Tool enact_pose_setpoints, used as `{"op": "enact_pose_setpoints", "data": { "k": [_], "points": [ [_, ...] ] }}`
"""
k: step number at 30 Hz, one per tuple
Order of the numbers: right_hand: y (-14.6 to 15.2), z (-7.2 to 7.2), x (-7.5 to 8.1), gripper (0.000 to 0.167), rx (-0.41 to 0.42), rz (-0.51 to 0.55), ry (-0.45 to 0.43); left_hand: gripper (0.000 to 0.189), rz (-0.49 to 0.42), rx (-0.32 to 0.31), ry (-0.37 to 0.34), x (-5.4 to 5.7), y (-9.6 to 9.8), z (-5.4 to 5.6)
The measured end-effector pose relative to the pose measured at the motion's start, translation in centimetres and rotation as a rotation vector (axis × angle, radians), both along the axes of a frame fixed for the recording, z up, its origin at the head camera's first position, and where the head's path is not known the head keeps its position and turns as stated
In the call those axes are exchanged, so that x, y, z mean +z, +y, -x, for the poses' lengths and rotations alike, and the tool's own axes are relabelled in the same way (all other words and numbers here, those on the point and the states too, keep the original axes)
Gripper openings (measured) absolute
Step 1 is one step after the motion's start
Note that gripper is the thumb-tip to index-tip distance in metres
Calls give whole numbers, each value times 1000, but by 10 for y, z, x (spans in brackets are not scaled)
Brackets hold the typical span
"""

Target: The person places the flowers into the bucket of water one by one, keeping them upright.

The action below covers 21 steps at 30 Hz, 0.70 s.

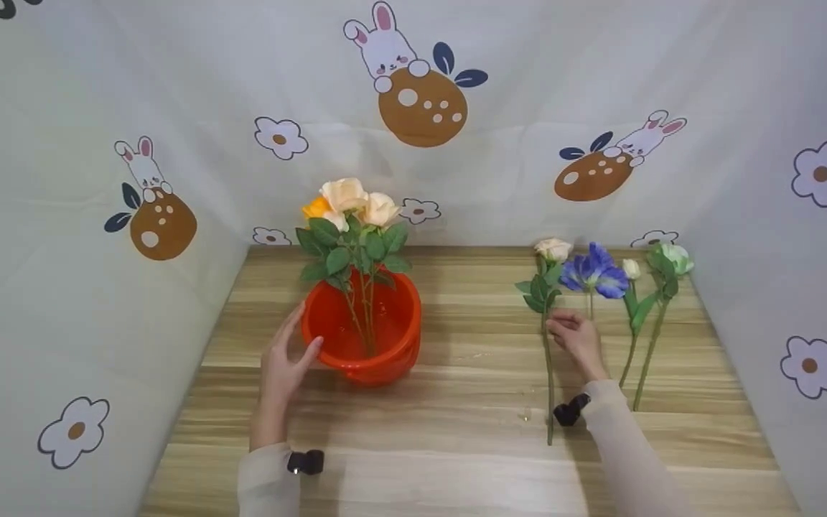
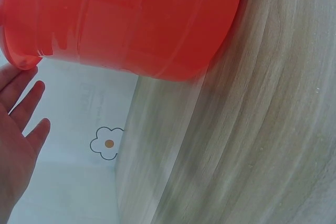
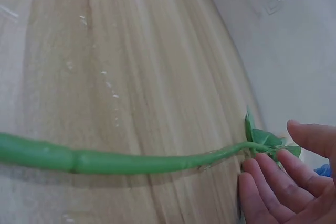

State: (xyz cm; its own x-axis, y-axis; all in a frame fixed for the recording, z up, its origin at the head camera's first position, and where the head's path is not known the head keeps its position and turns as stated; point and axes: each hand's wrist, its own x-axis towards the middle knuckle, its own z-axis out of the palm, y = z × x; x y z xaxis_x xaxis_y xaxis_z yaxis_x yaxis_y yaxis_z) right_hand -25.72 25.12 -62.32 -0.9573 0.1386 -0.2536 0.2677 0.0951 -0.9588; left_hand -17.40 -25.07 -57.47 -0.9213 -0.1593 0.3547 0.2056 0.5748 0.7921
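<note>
A red bucket [image 1: 361, 366] stands on the wooden table, holding several peach roses [image 1: 345, 195] and an orange bloom [image 1: 317, 207], their leafy stems upright. My left hand [image 1: 284, 370] rests against the bucket's left rim, fingers nearly straight and thumb spread at the front. In the left wrist view, its fingertips meet the rim of the bucket [image 2: 121, 24]. At the right, my right hand [image 1: 577, 341] reaches to the stem of a lying peach rose [image 1: 553, 250]. Its fingers touch the green stem [image 3: 131, 163] just below the leaves, with the thumb held apart in the right wrist view.
Right of that rose lie a blue-purple flower [image 1: 594, 273], a small white bud [image 1: 631, 269] and a pale green flower [image 1: 674, 258], stems toward me. Water drops [image 1: 526, 415] dot the table [image 1: 471, 445]. Printed cloth walls [image 1: 500, 165] enclose the back and sides.
</note>
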Motion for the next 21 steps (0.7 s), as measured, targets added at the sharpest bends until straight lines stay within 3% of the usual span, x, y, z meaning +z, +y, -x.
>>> {"op": "enact_pose_setpoints", "data": {
  "k": [6,15,21],
  "points": [
    [-1,0,-3,40,37,5,8,62,-26,-4,-32,0,0,0],
    [-9,8,-7,39,88,-372,-1,63,-18,-15,-52,1,1,1],
    [-14,6,-5,37,89,-418,-28,62,-23,-10,-39,0,0,-1]
  ]
}}
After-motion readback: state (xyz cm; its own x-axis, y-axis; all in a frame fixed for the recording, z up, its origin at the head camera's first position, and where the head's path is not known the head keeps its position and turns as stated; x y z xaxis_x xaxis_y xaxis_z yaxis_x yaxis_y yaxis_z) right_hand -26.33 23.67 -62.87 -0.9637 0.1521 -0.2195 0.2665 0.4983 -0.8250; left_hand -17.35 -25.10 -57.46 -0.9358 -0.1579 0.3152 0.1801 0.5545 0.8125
